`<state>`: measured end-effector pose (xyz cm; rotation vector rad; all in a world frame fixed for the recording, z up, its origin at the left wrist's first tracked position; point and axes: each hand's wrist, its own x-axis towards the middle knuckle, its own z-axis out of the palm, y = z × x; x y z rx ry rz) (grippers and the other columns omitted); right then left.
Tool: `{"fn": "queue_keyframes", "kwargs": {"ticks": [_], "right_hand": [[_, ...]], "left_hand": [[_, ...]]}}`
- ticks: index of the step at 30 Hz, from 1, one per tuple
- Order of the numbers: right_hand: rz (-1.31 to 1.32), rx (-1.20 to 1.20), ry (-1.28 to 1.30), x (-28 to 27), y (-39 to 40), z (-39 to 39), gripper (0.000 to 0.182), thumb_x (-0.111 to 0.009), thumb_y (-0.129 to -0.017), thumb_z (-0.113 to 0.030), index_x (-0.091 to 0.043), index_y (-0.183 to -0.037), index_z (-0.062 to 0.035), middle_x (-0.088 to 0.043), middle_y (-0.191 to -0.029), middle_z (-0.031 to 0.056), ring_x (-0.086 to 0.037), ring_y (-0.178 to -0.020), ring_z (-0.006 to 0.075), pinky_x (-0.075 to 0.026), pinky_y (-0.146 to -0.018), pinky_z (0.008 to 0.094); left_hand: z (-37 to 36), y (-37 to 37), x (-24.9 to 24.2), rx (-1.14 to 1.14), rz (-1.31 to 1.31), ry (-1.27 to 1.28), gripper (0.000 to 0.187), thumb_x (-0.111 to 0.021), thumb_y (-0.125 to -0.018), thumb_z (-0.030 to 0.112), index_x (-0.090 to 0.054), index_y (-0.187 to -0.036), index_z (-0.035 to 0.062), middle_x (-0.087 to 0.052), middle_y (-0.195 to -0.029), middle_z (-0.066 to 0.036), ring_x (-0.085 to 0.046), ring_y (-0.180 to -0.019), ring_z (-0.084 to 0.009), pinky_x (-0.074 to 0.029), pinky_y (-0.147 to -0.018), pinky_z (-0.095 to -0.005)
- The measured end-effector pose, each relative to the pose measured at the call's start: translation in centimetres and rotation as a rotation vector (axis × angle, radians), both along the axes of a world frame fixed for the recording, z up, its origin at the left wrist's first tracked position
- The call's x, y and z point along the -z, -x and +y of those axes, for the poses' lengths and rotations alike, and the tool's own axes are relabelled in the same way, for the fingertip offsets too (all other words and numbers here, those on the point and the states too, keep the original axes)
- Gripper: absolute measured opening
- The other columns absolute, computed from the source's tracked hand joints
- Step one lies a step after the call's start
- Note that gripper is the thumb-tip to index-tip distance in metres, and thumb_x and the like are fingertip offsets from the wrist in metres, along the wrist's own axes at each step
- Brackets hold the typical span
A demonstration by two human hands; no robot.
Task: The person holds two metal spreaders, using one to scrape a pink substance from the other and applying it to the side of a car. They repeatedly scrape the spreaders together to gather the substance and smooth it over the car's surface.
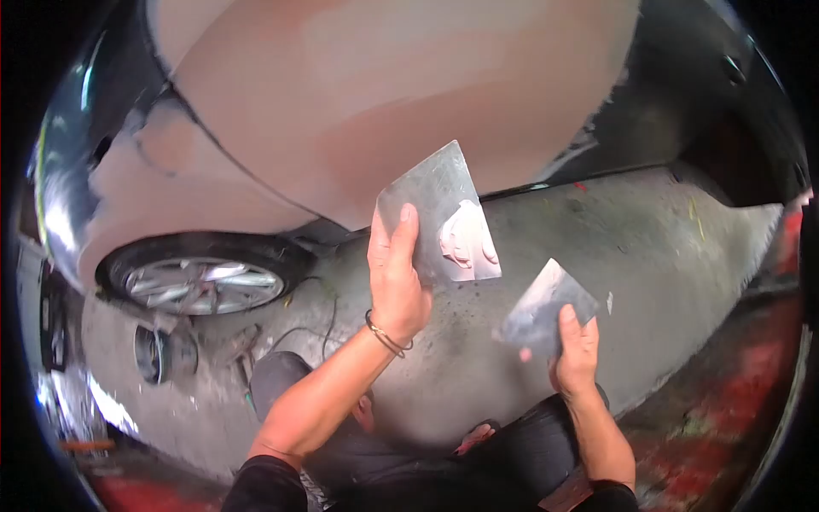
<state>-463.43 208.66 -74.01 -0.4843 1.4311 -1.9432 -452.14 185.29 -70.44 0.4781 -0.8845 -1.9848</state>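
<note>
My left hand (pixel 399 277) holds a flat metal plate (pixel 426 200) by its left edge, the thumb on top. A lump of pale pink paste (pixel 467 236) lies on the plate's lower right part. Lower and to the right, my right hand (pixel 577 350) grips a smaller metal spreader (pixel 548 309), with the thumb on its face and some pinkish smear near its upper edge. The two tools are apart. Beyond them stands a car body panel (pixel 384 85) coated in pinkish-beige filler, with dark paint at its right.
A car wheel (pixel 209 282) is at the left under the fender. A bucket (pixel 175 352) stands on the concrete floor (pixel 665 256) below the wheel, with a thin cable (pixel 331 320) nearby. My knees are at the bottom. Red-stained floor (pixel 725 384) shows at the right.
</note>
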Motion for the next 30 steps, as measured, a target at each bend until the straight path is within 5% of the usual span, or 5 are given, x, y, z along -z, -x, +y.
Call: {"fn": "queue_keyframes", "kwargs": {"ticks": [7, 13, 19, 25, 30], "right_hand": [[-0.699, -0.112, -0.113, 0.6, -1.5, 0.3, 0.025, -0.065, -0.113, -0.040, -0.067, -0.124, -0.0174, -0.075, -0.096, 0.0016, -0.070, -0.065, 0.0147, -0.045, -0.040, 0.0285], [-0.701, -0.200, -0.059, 4.5, 1.1, 2.2, 0.036, -0.060, -0.117, -0.042, -0.061, -0.143, -0.0170, -0.074, -0.130, 0.0025, -0.073, -0.112, 0.0221, -0.054, -0.075, 0.0394], [-0.761, -0.287, 0.264, 2.0, 3.4, 0.3, 0.031, -0.057, -0.118, -0.032, -0.068, -0.141, -0.0146, -0.077, -0.136, 0.0076, -0.071, -0.128, 0.0296, -0.059, -0.095, 0.0531], [0.568, -0.414, 0.135, -7.3, 3.3, -3.4, 0.033, -0.054, -0.116, -0.005, -0.067, -0.147, -0.0073, -0.069, -0.146, 0.0110, -0.063, -0.139, 0.0269, -0.056, -0.112, 0.0464], [1.344, -0.446, 0.189, -8.7, 2.3, -7.1, 0.065, -0.065, -0.078, 0.010, -0.078, -0.136, -0.0152, -0.070, -0.141, 0.0102, -0.063, -0.132, 0.0387, -0.051, -0.114, 0.0475]], "left_hand": [[9.7, -3.1, 0.7, -0.193, -0.150, -0.070, 0.043, -0.057, -0.119, 0.025, -0.051, -0.158, 0.0092, -0.065, -0.146, -0.006, -0.065, -0.132, -0.0204, -0.056, -0.110, -0.0389], [16.5, -8.9, -2.3, -0.257, -0.238, -0.418, 0.052, -0.063, -0.115, 0.020, -0.049, -0.162, 0.0061, -0.065, -0.150, -0.010, -0.064, -0.136, -0.0247, -0.053, -0.115, -0.0415], [8.5, -12.0, -6.1, -0.065, -0.517, -0.186, 0.044, -0.058, -0.116, 0.023, -0.055, -0.156, 0.0046, -0.068, -0.145, -0.009, -0.065, -0.132, -0.0220, -0.053, -0.113, -0.0402], [3.3, -9.9, -7.5, -0.043, -0.597, 0.094, 0.047, -0.055, -0.115, 0.020, -0.054, -0.157, -0.0002, -0.067, -0.147, -0.011, -0.059, -0.136, -0.0188, -0.044, -0.119, -0.0367], [2.2, -9.7, -6.6, -0.087, -0.598, 0.187, 0.047, -0.053, -0.116, 0.022, -0.054, -0.157, -0.0014, -0.066, -0.147, -0.013, -0.059, -0.136, -0.0201, -0.044, -0.118, -0.0362]]}}
